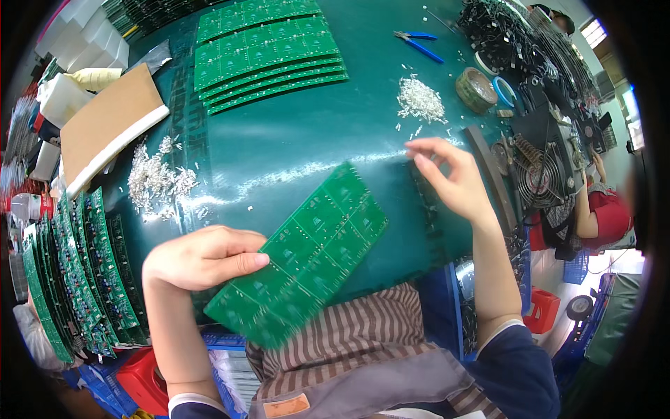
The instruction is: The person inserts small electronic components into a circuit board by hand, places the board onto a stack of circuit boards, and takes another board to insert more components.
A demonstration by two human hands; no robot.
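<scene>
A green circuit board panel (314,241), marked off into several sections, is tilted over my lap at the table's near edge. My left hand (209,258) grips its left edge, thumb on top. To the right of the panel, my right hand (450,174) is raised over the table, apart from the board. Its thumb and index finger are drawn close together in a loose pinch; anything between them is too small to make out. Just beyond those fingers lies a pile of small white parts (420,99). Another white pile (157,178) is at the left, beyond my left hand.
Stacked green panels (269,59) lie at the far middle. Blue-handled cutters (422,45), a tape roll (476,91) and black cables (499,35) are at the far right. Populated boards (87,272) stand at the left near a cardboard piece (112,126). A person in red (608,216) sits at the right.
</scene>
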